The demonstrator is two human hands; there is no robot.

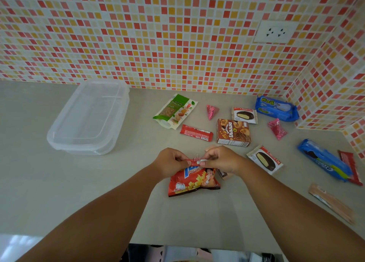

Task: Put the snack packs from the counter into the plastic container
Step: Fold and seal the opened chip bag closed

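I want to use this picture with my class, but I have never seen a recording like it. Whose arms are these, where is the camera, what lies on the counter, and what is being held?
There is no machine here. A person wears one wide-angle camera on the head, looking down at their own hands.

The left hand and the right hand both pinch the folded top of a red potato snack bag, where a small clip sits.

On the grey counter lie a clear plastic container with its lid on, a green nut pouch, a brown snack box, two chocolate pie packs, blue biscuit packs, pink sweets and a red bar.
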